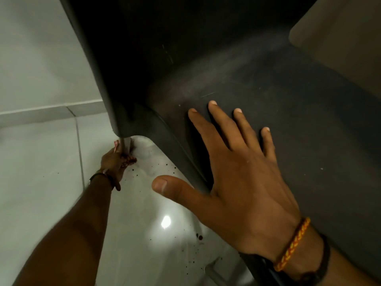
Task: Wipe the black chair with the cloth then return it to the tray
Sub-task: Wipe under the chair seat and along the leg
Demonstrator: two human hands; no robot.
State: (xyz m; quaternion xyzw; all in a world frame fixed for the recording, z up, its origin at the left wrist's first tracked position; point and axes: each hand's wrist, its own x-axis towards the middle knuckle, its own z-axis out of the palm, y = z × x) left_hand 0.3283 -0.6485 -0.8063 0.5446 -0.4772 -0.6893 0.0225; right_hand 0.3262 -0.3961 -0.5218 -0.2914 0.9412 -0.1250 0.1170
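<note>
Matte black plastic under my spread, empty right hand (243,182): the black chair (257,83) feels stiff, light, dusty. My left hand (117,159) pinches the cloth (125,144) against its leg near the floor (41,162).

Braided wristband (292,243) (orange-yellow), dark bands

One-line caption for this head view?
Right hand flat on the black chair, left hand gripping its leg.
</note>
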